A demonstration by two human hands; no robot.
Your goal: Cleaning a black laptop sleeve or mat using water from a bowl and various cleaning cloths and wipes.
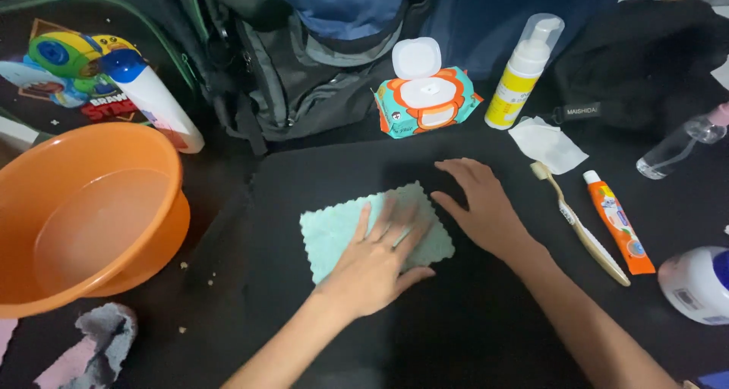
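Head view: a light green cloth is laid flat on the black desk at the frame's centre. It is pressed by the left hand, fingers spread and blurred. The right hand is placed palm down just right of the cloth, fingers slightly spread, on bare desk. An orange basin is seen at left, a toothbrush and toothpaste tube at right.

A pale green cloth, an orange basin, a black mat.
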